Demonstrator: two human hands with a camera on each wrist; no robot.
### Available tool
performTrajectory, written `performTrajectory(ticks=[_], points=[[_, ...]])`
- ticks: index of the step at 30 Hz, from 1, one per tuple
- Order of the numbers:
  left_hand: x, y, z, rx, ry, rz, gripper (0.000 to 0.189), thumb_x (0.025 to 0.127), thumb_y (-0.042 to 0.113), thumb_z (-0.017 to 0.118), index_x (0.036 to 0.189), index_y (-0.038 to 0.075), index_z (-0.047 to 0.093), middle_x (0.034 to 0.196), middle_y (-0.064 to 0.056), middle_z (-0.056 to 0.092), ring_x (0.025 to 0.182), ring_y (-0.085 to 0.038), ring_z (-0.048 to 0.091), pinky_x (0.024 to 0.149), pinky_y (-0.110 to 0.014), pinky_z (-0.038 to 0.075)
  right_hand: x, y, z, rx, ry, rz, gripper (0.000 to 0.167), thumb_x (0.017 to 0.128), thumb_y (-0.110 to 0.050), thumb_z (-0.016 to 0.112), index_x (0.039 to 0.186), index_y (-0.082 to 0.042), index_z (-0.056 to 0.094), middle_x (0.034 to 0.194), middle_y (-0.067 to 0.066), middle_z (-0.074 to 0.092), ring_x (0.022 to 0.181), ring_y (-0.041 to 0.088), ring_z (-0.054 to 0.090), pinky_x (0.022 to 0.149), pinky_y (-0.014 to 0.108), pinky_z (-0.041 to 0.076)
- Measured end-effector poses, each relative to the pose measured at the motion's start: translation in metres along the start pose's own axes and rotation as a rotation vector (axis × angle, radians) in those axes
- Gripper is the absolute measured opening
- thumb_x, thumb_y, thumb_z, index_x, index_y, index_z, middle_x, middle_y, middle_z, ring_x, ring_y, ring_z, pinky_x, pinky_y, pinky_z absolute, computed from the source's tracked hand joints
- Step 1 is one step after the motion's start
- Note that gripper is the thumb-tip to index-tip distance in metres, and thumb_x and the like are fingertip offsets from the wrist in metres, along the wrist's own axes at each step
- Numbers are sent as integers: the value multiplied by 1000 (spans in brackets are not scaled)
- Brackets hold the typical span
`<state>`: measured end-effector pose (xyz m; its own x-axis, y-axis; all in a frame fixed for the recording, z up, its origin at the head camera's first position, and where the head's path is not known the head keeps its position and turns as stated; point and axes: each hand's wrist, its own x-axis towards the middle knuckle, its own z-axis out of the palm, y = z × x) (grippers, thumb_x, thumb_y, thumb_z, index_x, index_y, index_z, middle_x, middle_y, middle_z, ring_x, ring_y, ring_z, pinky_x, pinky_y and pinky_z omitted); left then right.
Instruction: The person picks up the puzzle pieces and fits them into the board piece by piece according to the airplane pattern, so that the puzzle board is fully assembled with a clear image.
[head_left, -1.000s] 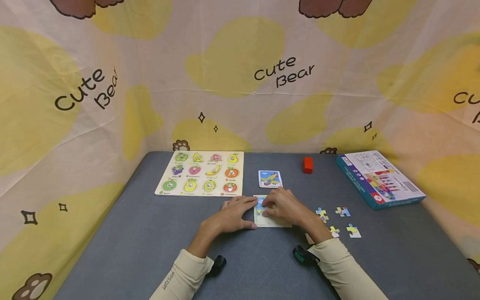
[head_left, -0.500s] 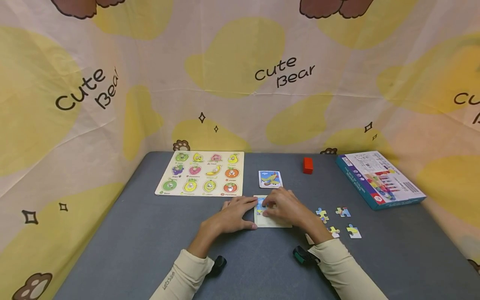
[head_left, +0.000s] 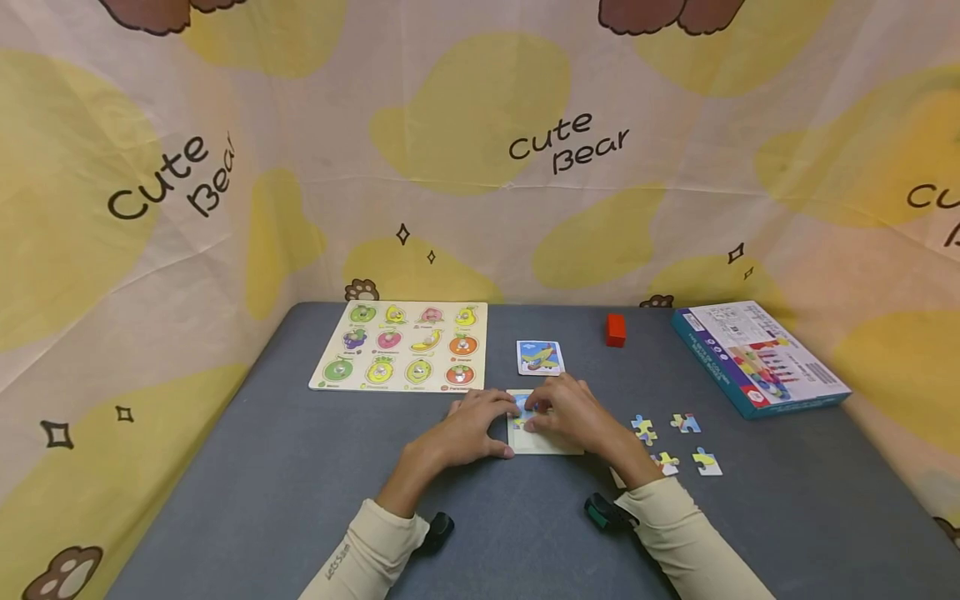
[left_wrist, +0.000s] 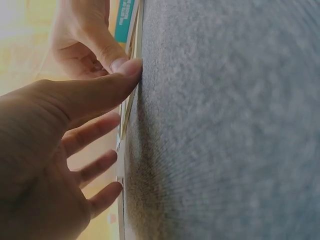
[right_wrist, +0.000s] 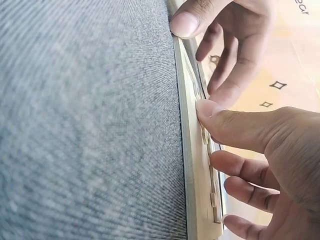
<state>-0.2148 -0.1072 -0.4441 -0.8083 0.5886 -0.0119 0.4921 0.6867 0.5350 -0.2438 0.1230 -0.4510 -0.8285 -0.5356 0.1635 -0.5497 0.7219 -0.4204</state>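
Observation:
A small cream puzzle board (head_left: 551, 444) lies in front of me, with blue and yellow puzzle pieces (head_left: 519, 410) set at its left part. My left hand (head_left: 468, 429) rests at the board's left side, its fingers spread and relaxed; in the left wrist view the thumb (left_wrist: 131, 70) reaches the board's near corner. My right hand (head_left: 570, 417) bends over the board and pinches a puzzle piece with thumb and fingertips, largely hiding it. From the right wrist view, the right thumb (right_wrist: 210, 107) sits on a thin piece low over the board's surface.
Loose puzzle pieces (head_left: 686, 423) lie right of the board, some partly behind my right forearm. Behind it is a picture card (head_left: 540, 358) with an airplane. A fruit board (head_left: 405, 346) lies back left, a red block (head_left: 616, 331) at the back, a flat box (head_left: 765, 358) at right.

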Motion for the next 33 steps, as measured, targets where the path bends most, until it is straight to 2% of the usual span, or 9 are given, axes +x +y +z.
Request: performTrajectory(ticks=[5,12,18,25,33], points=[[1,3,0,0,16,21,42,90,23,86,128,14,73,137,-5,62,137,-32,48,102,-58,37,-1,0,0,14,2,6,19,84,-23,89,100,-14,82,85,-5,69,98,21,59,82,46,40],[0,5,-1,27,17,17,42,90,25,86,130,15,75,138,-3,63,136,-32,49,101,-57,37,-1,2,-4,15,-15,-21,21,85,-24,89,102,-13,82,86,-4,69,95,19,57,81,44,39],[-1,5,-1,58,21,12,39,93,29,83,130,17,75,137,-1,64,135,-32,50,102,-55,37,-5,8,-15,82,-27,-58,24,88,-21,87,107,-9,81,94,1,75,92,20,57,83,41,42],[-1,5,0,75,8,-1,43,95,27,82,136,19,73,139,0,61,136,-31,49,103,-55,37,-23,22,-30,156,-69,23,23,91,-23,85,112,-14,81,108,-1,75,98,24,54,85,39,40],[-2,7,0,93,-20,12,48,98,27,78,144,17,69,143,-2,58,139,-33,46,103,-54,37,-52,48,-56,134,-88,131,31,93,-26,83,121,-14,79,117,1,72,109,23,53,92,45,43]])
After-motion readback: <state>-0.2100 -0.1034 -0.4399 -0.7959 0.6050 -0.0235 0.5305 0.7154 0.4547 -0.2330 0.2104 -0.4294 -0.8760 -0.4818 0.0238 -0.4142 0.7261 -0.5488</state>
